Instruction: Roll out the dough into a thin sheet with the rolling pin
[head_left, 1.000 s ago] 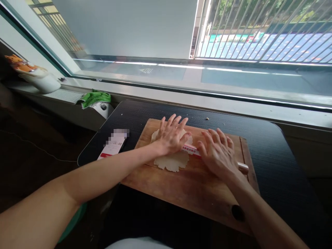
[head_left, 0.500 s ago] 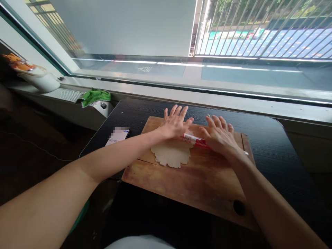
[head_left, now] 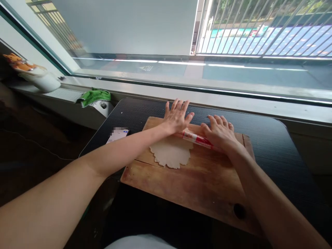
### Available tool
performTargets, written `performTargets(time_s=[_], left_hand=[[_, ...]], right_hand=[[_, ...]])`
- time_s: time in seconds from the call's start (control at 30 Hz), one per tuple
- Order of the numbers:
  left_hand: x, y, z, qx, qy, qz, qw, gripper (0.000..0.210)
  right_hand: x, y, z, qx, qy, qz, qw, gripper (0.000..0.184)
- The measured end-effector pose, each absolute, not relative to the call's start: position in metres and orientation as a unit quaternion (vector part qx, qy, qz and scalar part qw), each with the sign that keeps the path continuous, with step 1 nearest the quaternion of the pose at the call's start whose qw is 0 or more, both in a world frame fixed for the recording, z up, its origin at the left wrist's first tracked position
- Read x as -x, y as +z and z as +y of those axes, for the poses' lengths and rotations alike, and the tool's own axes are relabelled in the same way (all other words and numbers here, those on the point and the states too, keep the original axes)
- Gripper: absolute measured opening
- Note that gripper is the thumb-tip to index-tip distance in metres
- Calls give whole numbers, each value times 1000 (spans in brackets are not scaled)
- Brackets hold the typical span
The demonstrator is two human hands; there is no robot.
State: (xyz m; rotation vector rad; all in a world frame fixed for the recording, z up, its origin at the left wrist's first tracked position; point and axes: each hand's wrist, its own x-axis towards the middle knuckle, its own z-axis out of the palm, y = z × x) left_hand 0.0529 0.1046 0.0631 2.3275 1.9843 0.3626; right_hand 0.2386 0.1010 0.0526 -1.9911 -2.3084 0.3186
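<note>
A thin, pale sheet of dough (head_left: 171, 154) with a ragged edge lies on a wooden board (head_left: 192, 188). Across its far part rests a rolling pin (head_left: 198, 139) with a red and white printed wrapping. My left hand (head_left: 177, 116) presses on the pin's left part, palm down and fingers spread. On the right part lies my right hand (head_left: 220, 129), also flat with its fingers stretched out. Both hands cover parts of the pin, and my left forearm hides some of the dough.
The board sits on a black table (head_left: 269, 148). A phone (head_left: 119, 134) lies left of the board. Beyond the table runs a window sill (head_left: 233, 100). At the left are a green cloth (head_left: 94, 97) and a white pot (head_left: 43, 81) with an orange figure.
My left hand has moved a little away from me, and the rolling pin's left part has gone slightly farther with it. My right hand has barely shifted.
</note>
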Motion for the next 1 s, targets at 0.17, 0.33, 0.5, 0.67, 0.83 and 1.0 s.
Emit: performTargets(time_s=[0.17, 0.33, 0.5, 0.67, 0.83, 1.0], left_hand=[[-49, 59, 85, -755, 111, 645, 38, 60], [-46, 56, 67, -770, 102, 629, 43, 63], [-57, 67, 126, -745, 83, 659, 63, 64], [-45, 58, 87, -762, 79, 637, 84, 64], [-47, 60, 95, -755, 99, 645, 67, 64], [-52, 62, 123, -747, 123, 652, 47, 60]], right_hand=[[-236, 59, 78, 631, 103, -769, 3, 65], [-236, 58, 61, 605, 83, -792, 3, 66], [-237, 57, 112, 669, 95, -737, 1, 70], [-238, 46, 66, 598, 59, -798, 54, 65], [-239, 46, 87, 597, 48, -796, 87, 64], [-239, 49, 112, 658, 78, -744, 78, 61]])
